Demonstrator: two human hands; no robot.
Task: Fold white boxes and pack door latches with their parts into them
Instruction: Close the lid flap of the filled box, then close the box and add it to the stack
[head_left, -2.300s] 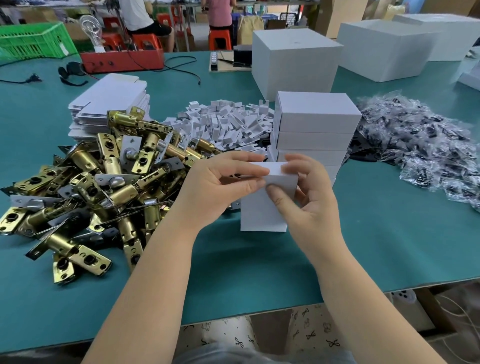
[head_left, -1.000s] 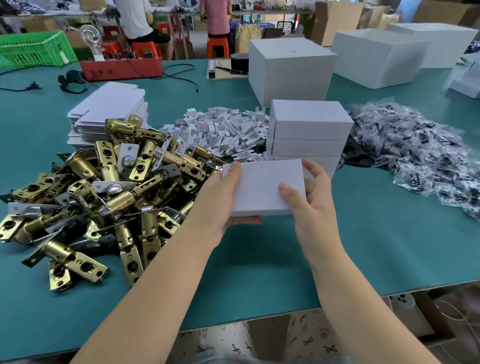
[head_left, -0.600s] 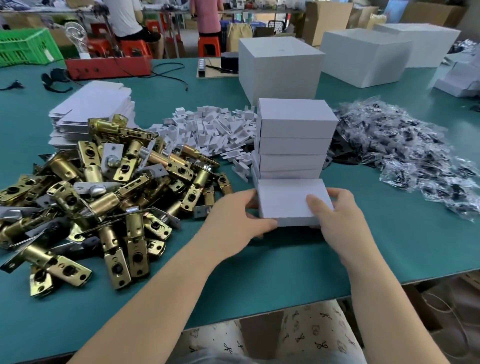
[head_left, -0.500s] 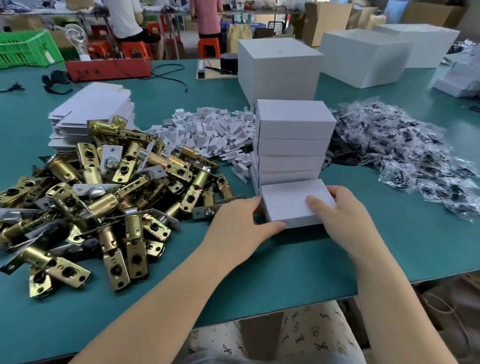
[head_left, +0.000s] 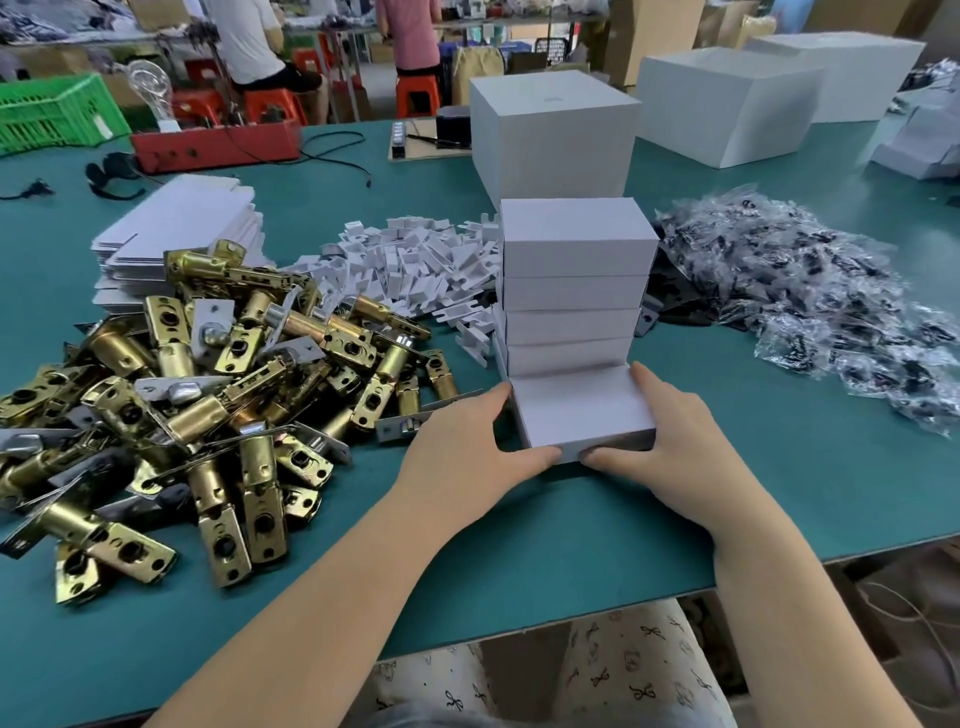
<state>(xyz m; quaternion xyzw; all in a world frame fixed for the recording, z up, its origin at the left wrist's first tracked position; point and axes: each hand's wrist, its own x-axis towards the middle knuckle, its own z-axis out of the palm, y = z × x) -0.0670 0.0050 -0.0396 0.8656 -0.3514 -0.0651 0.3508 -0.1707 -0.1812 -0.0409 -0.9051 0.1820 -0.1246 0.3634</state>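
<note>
At the frame's centre, the left hand (head_left: 470, 457) and right hand (head_left: 670, 441) grip the closed white box (head_left: 584, 410) with curled fingers, probably to start a new pile before the stack (head_left: 574, 280).

**White, brass and teal**

The closed box (head_left: 582, 410) and its stack (head_left: 574, 280) are plain white on a teal table (head_left: 779, 467). The latches (head_left: 208, 395) gleam brass-gold with silver plates. Clear bags (head_left: 810, 306) hold seemingly black parts.

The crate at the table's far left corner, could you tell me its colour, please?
Green, the crate; the head view shows it.
</note>
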